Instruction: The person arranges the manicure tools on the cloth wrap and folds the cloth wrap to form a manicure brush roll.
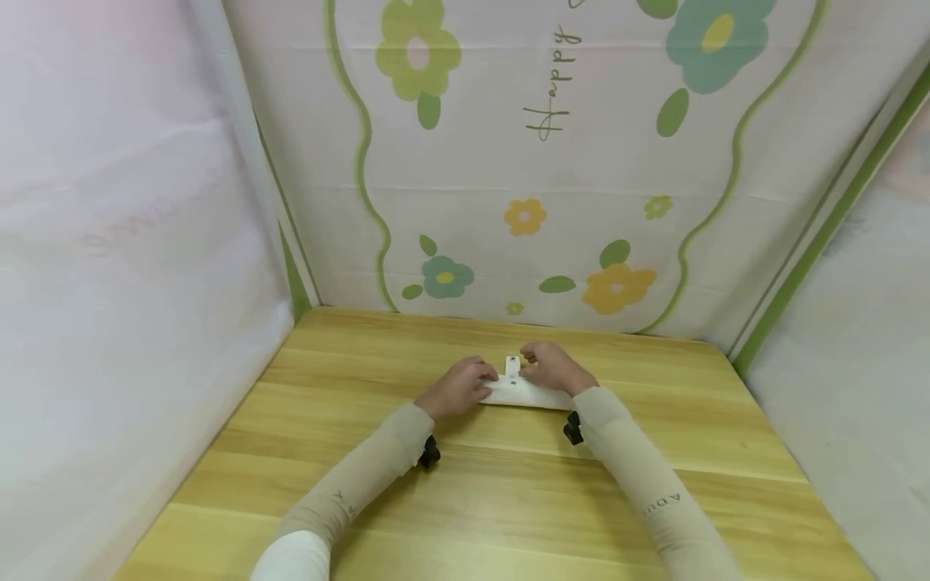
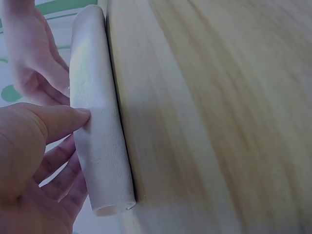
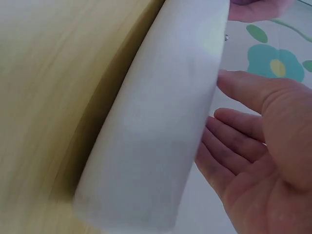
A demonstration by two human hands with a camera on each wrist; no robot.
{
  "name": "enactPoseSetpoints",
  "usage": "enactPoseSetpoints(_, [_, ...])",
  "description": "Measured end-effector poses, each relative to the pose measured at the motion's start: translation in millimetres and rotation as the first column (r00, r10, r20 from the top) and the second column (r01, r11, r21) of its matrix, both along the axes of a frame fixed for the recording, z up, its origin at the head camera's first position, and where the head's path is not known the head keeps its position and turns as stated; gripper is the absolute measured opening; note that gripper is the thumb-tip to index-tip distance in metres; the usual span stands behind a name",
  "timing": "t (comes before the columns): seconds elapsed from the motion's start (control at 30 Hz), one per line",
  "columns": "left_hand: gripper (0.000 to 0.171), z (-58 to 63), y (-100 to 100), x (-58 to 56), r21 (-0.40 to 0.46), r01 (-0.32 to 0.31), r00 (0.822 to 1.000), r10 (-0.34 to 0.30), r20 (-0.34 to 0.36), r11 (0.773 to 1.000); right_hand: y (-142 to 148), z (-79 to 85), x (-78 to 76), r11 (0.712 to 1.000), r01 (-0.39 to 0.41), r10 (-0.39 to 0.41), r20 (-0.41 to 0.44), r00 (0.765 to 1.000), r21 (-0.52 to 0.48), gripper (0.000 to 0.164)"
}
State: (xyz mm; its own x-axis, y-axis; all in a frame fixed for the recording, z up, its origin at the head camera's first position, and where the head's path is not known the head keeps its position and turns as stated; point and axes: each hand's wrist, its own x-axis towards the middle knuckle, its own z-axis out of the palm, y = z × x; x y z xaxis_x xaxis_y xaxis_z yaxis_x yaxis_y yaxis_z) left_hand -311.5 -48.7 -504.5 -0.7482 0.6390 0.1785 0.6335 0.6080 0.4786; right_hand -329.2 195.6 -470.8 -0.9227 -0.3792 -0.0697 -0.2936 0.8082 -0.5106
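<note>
A white rolled-up fabric piece point(image 1: 526, 394) lies crosswise on the table, with a short strap point(image 1: 512, 365) bearing a metal snap stud sticking out from its far side. My left hand point(image 1: 456, 389) holds the roll near its left end. In the left wrist view the thumb point(image 2: 73, 118) presses on the ribbed roll point(image 2: 105, 151) while the other fingers lie behind it. Beside the strap is my right hand point(image 1: 555, 369), its thumb apart from the fingers. Seen from the right wrist, the thumb tip meets the roll's edge and the loosely bent fingers point(image 3: 231, 141) are partly hidden behind it.
The wood-grain table point(image 1: 479, 500) stretches around the roll. Behind it stands a white cloth wall point(image 1: 465, 161) printed with flowers, and pale cloth panels point(image 1: 131, 282) close in both sides. A small black device point(image 1: 429, 453) sits at each wrist.
</note>
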Motion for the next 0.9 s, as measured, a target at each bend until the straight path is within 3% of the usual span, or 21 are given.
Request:
enactPoseSetpoints(0.17, [0.023,-1.2,5,0.6,0.004,0.006,1.0,-0.006,0.0,1.0,-8,-7.7,-6.5,0.999,-0.014,0.014,-0.01,1.0,0.031,0.036])
enactPoseSetpoints(0.37, [0.022,4.7,7,3.2,0.004,0.019,1.0,-0.019,0.014,1.0,-10,-6.6,-6.6,1.0,-0.003,0.003,-0.062,0.998,-0.003,0.03])
enactPoseSetpoints(0.6, [0.022,9.3,3,3.1,0.012,0.006,1.0,-0.007,0.027,1.0,-7,2.0,-0.1,0.991,-0.122,0.111,-0.155,0.982,-0.061,0.015])
enactPoseSetpoints(0.9, [0.021,6.3,-1,-0.8,0.029,0.017,0.998,-0.018,0.059,0.999,-4,-5.9,13.4,0.979,-0.202,0.19,-0.203,0.961,-0.038,0.013])
